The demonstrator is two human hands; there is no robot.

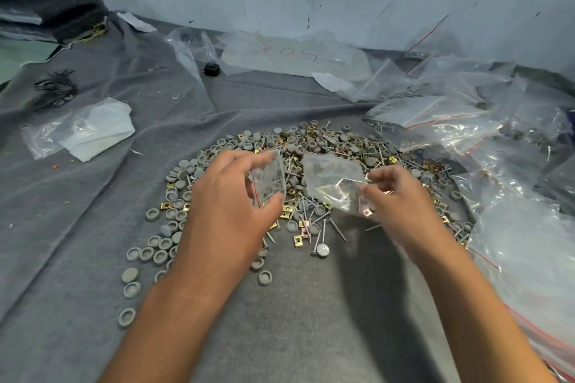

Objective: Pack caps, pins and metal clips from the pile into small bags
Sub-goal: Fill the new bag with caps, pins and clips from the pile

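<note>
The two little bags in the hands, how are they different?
The left bag, pinched by the left hand, stands upright and fairly flat, showing a red line. The right bag, gripped by the right hand, lies tilted and crumpled, and looks bigger. Both are clear plastic, held above the pile.

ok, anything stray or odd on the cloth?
Yes. A few grey caps lie apart from the pile, trailing toward the near left. A lone pale ring sits far off beyond the pile, and a bundle of dark pins lies at far left. Each hand holds a small bag.
</note>
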